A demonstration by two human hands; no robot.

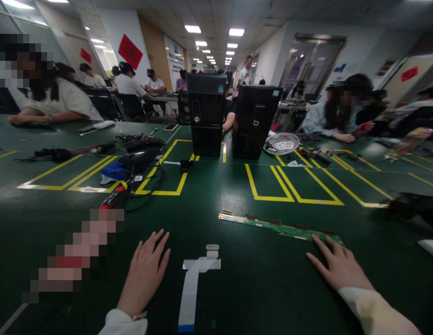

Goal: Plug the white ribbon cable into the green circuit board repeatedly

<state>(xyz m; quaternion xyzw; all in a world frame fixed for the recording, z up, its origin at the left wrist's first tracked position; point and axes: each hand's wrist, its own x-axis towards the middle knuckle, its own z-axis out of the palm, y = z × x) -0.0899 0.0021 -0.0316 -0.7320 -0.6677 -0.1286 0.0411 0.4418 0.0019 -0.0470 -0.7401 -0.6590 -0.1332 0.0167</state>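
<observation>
My left hand (145, 267) lies flat on the green table with its fingers stretched out, holding nothing. To its right, apart from it, is a white flat ribbon cable (189, 298) with a blue end near me, a crosswise strip and a connector at its far end. My right hand (336, 263) rests open with fingers spread. Its fingertips are at the right end of a long, narrow green circuit board (272, 226); whether they touch it I cannot tell. The board lies slantwise, with several brown connectors along its far edge.
Two black computer towers (206, 116) (255, 122) stand ahead. A white basket (282, 144) is beside the right one. Yellow tape (272, 199) marks rectangles on the table. At left lie a red-and-black tool (111, 197), a blue item (115, 171) and cables (52, 154). Other people sit around.
</observation>
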